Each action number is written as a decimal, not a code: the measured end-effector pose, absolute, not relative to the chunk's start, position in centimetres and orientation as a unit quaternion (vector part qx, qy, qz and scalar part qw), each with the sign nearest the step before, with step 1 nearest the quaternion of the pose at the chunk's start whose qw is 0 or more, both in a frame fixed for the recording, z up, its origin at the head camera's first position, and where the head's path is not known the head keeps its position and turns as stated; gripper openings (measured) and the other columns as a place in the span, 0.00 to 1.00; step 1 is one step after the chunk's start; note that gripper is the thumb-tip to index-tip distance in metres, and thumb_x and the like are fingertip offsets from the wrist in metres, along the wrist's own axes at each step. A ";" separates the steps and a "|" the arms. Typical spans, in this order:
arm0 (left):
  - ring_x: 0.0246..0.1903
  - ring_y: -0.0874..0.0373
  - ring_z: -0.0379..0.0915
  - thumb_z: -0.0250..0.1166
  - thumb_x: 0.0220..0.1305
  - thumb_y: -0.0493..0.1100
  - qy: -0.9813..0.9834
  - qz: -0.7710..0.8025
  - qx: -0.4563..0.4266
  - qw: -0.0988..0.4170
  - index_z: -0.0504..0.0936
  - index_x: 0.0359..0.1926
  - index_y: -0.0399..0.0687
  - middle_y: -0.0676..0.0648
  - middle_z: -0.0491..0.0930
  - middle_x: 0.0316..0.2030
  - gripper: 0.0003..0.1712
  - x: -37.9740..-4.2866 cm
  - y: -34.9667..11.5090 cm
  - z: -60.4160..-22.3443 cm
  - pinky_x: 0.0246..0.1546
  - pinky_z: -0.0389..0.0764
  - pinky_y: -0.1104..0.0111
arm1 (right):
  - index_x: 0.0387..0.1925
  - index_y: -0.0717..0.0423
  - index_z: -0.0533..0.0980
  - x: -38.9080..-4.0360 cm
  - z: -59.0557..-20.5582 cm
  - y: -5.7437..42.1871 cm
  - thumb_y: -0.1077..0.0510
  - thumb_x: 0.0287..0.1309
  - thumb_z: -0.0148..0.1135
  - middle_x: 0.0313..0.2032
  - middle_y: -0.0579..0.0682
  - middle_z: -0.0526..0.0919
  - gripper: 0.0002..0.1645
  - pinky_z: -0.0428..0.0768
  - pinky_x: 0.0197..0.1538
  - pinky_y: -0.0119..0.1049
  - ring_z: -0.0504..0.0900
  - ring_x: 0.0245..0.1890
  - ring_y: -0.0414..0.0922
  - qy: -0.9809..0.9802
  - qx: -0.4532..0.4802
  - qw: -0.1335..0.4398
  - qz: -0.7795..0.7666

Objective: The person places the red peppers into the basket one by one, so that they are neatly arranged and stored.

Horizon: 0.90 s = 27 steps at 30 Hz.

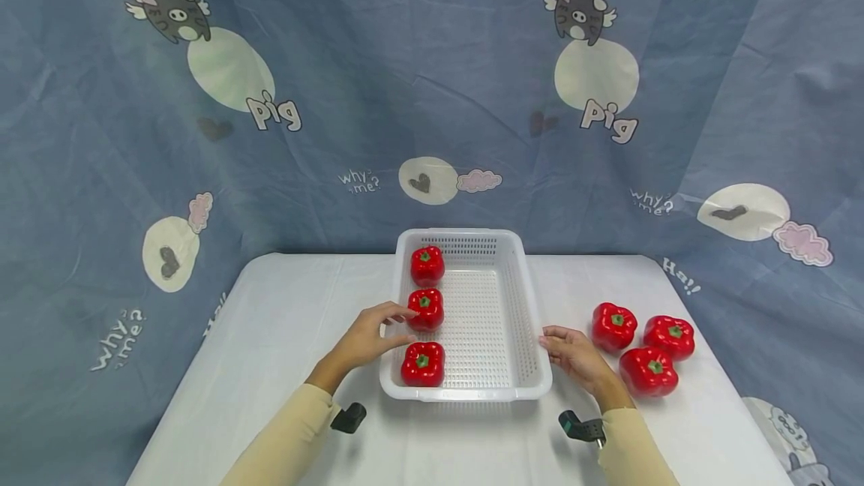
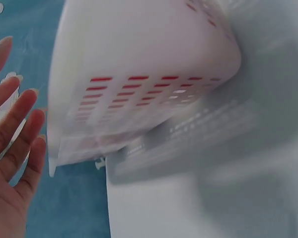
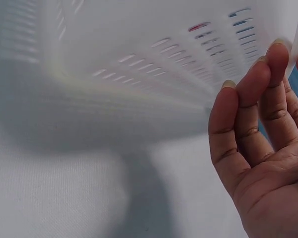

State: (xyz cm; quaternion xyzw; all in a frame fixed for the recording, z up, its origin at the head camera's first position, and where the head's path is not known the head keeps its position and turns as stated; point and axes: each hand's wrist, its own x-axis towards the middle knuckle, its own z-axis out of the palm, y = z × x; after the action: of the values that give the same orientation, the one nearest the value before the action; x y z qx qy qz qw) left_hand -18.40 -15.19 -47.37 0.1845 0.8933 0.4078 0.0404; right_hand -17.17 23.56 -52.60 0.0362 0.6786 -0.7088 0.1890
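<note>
A white plastic basket [image 1: 472, 394] stands on the table with a column of red bell peppers along its left side: a far pepper [image 1: 427, 267], a middle pepper [image 1: 426, 310] and a near pepper [image 1: 423, 364]. My left hand [image 1: 367, 334] reaches over the left rim, fingers at the middle pepper and thumb apart from them; whether a fingertip touches it I cannot tell. In the left wrist view its fingers [image 2: 25, 119] are extended and spread beside the basket wall. At the right rim, my right hand [image 1: 575, 355] pinches the basket edge, fingertips [image 3: 277, 52] against the outer wall.
Right of the basket lie three more red bell peppers: a back one [image 1: 613, 326], a right one [image 1: 669, 337] and a front one [image 1: 649, 372]. The white table [image 1: 324, 283] ends at a blue printed cloth [image 1: 432, 96] behind.
</note>
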 end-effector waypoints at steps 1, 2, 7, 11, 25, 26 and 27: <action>0.48 0.50 0.75 0.73 0.54 0.45 0.891 0.414 0.180 0.036 0.81 0.52 0.47 0.47 0.80 0.49 0.24 -18.5 -15.4 -47.4 0.51 0.77 0.51 | 0.51 0.58 0.77 -17.1 -52.6 23.6 0.52 0.61 0.64 0.44 0.45 0.84 0.20 0.79 0.51 0.35 0.83 0.42 0.44 0.676 0.034 0.189 -0.712; 0.47 0.50 0.76 0.73 0.54 0.45 0.890 0.420 0.174 0.032 0.81 0.52 0.47 0.47 0.81 0.48 0.23 -18.6 -15.5 -47.4 0.51 0.77 0.51 | 0.51 0.58 0.77 -17.1 -52.7 23.6 0.52 0.62 0.63 0.44 0.45 0.85 0.19 0.79 0.51 0.34 0.83 0.42 0.44 0.674 0.030 0.189 -0.713; 0.45 0.52 0.78 0.70 0.58 0.42 0.880 0.457 0.124 0.021 0.81 0.53 0.46 0.47 0.82 0.48 0.21 -19.0 -16.4 -47.6 0.50 0.78 0.55 | 0.51 0.57 0.77 -17.0 -52.7 23.7 0.53 0.63 0.62 0.44 0.44 0.85 0.18 0.79 0.51 0.34 0.83 0.42 0.43 0.667 0.020 0.193 -0.720; 0.44 0.51 0.79 0.67 0.61 0.42 0.878 0.470 0.085 0.006 0.81 0.52 0.45 0.45 0.82 0.45 0.18 -19.5 -17.1 -47.9 0.49 0.80 0.57 | 0.52 0.58 0.77 -17.1 -52.6 23.8 0.53 0.63 0.62 0.45 0.45 0.85 0.19 0.79 0.52 0.34 0.83 0.43 0.43 0.665 0.016 0.195 -0.721; 0.31 0.52 0.82 0.59 0.66 0.33 0.828 0.558 -0.034 0.054 0.77 0.53 0.33 0.35 0.79 0.41 0.16 -20.1 -18.1 -49.3 0.31 0.84 0.64 | 0.51 0.58 0.77 -17.2 -52.7 23.5 0.52 0.60 0.65 0.46 0.48 0.85 0.20 0.78 0.54 0.37 0.83 0.43 0.45 0.669 0.030 0.190 -0.718; 0.31 0.53 0.82 0.58 0.66 0.33 0.826 0.559 -0.039 0.063 0.76 0.54 0.33 0.35 0.79 0.41 0.16 -20.0 -18.1 -49.4 0.31 0.84 0.64 | 0.51 0.58 0.77 -17.2 -52.7 23.5 0.52 0.61 0.65 0.46 0.48 0.84 0.20 0.78 0.54 0.37 0.83 0.43 0.45 0.668 0.029 0.191 -0.718; 0.30 0.53 0.82 0.58 0.66 0.34 0.824 0.561 -0.042 0.072 0.76 0.54 0.33 0.35 0.80 0.41 0.16 -20.0 -18.0 -49.6 0.30 0.84 0.64 | 0.51 0.59 0.77 -17.2 -52.6 23.6 0.52 0.61 0.64 0.47 0.49 0.84 0.20 0.78 0.53 0.37 0.83 0.44 0.45 0.668 0.028 0.190 -0.719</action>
State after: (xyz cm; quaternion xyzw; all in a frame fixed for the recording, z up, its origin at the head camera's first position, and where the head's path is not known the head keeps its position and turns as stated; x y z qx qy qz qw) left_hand -19.97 -18.05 -49.57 -0.0421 0.8236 0.5610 0.0724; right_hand -17.16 23.56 -52.65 0.0281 0.6679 -0.7189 0.1905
